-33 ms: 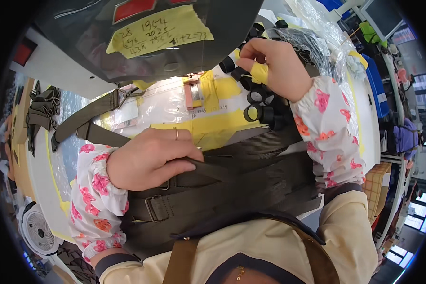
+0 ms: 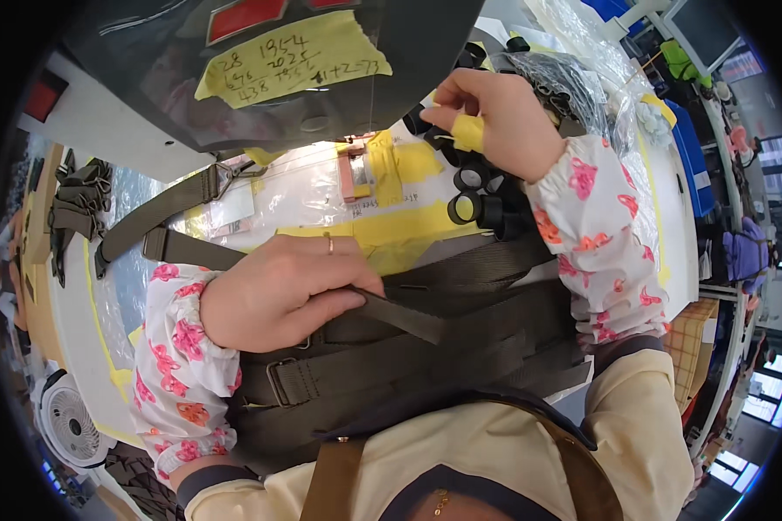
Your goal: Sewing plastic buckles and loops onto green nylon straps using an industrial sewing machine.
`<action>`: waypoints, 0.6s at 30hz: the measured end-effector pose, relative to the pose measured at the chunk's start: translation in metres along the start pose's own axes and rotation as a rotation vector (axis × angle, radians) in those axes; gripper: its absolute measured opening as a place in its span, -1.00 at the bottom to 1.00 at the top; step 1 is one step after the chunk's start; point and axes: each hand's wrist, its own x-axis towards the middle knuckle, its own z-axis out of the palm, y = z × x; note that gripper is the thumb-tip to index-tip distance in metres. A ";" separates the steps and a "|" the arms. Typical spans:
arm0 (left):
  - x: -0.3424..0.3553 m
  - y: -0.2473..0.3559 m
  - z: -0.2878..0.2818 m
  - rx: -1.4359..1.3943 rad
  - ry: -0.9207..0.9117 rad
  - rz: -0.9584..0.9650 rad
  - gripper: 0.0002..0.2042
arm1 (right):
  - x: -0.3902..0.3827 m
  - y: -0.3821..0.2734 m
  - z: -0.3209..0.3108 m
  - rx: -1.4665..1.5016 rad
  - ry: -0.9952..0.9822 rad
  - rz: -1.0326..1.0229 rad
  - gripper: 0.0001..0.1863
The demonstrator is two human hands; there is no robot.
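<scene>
My left hand (image 2: 288,291) pinches a dark olive webbing strap (image 2: 404,314) between thumb and fingers, and the strap's loose end sticks out to the right. Beneath it, a heap of the same wide webbing (image 2: 460,347) lies across my lap and the table's near edge, with a metal slide buckle (image 2: 278,382) at its left. Raised over several black rings (image 2: 473,178), my right hand (image 2: 506,122) has its fingers curled together. Yellow tape (image 2: 469,133) wraps one of its digits. Whatever those fingertips may hold is too small to make out.
The dark machine housing (image 2: 278,87) with a yellow note overhangs the worktable. Yellow tape strips (image 2: 400,230) cover part of the tabletop. A strap with a metal hook (image 2: 226,178) lies left. Clear plastic bags (image 2: 599,69) are at the far right, a white fan (image 2: 71,421) at lower left.
My left hand has shifted slightly right, and the strap's end now stands up clear of the heap. The right hand has drifted a little to the left.
</scene>
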 end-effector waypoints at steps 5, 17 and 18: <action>0.011 -0.005 0.023 0.208 0.235 -0.100 -0.57 | 0.014 0.004 0.032 -0.248 0.008 -0.147 -0.82; -0.002 -0.024 0.021 0.329 0.503 0.021 -0.60 | -0.034 -0.023 0.027 1.204 -0.286 0.285 -0.52; -0.002 -0.025 0.020 0.302 0.533 0.066 -0.61 | -0.034 -0.026 0.027 1.209 -0.289 0.284 -0.52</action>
